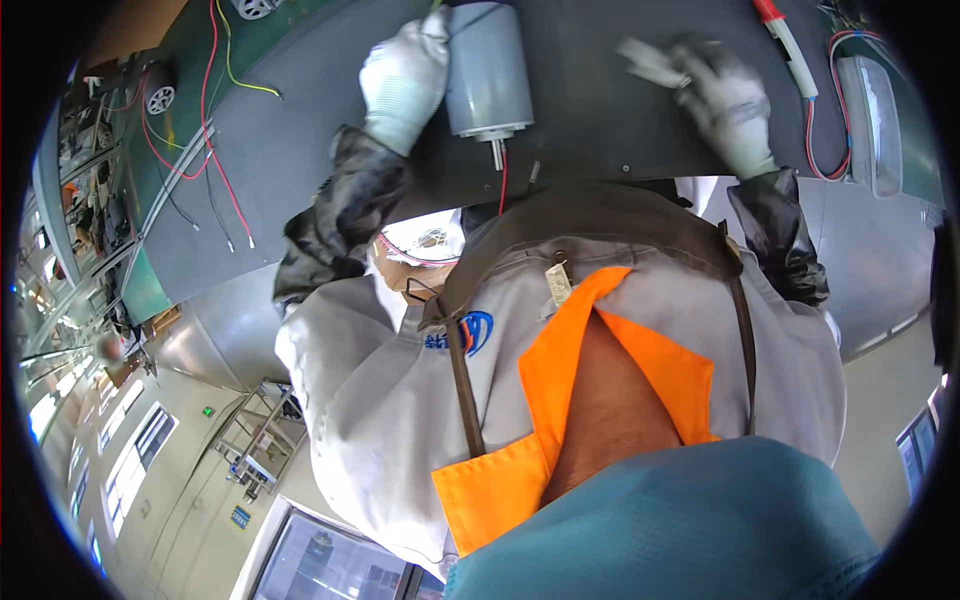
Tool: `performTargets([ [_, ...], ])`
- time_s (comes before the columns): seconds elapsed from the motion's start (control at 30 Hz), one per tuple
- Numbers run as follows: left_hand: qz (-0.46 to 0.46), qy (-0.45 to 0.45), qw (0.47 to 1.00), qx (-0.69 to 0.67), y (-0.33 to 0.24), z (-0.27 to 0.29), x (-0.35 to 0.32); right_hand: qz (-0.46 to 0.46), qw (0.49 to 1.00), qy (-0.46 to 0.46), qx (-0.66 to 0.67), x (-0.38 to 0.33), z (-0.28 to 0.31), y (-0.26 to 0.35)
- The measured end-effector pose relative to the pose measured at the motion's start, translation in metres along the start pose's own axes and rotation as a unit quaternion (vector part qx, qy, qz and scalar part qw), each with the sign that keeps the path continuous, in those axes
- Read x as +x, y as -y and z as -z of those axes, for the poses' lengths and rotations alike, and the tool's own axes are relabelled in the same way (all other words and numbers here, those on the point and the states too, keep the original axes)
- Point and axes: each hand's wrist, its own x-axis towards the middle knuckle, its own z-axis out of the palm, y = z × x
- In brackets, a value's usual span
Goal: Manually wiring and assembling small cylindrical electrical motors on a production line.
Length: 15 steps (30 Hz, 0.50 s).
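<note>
A grey cylindrical motor (490,75) lies on the dark work mat at the top middle, its metal shaft pointing toward me. A red wire (503,180) runs down beside the shaft. My left hand (405,80), in a white glove, is right beside the motor's left side. Its fingers are pinched at the top edge, where a bit of yellow-green wire (437,5) shows at the fingertips. To the right of the motor, my right hand (722,100), gloved and smeared by motion, is closed around a pale, blurred object (650,63) that I cannot make out.
Red, yellow-green and dark loose wires (215,150) trail over the mat's left side. At the right lie a red-and-white pen-like tool (790,50), coiled red and blue wires (812,150) and a clear plastic case (873,125). Small metal pieces (535,171) lie near the mat's front edge.
</note>
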Motion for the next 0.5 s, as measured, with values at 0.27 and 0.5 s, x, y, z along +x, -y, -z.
performTargets([
  [0.27, -0.224, -0.083, 0.971, 0.024, -0.044, -0.001, -0.011, -0.203, 0.946, -0.248, 0.045, 0.002, 0.038, -0.050],
  [0.5, -0.189, -0.003, 0.981, 0.050, -0.050, 0.009, -0.027, -0.441, 0.865, -0.228, -0.068, -0.039, 0.084, -0.220],
])
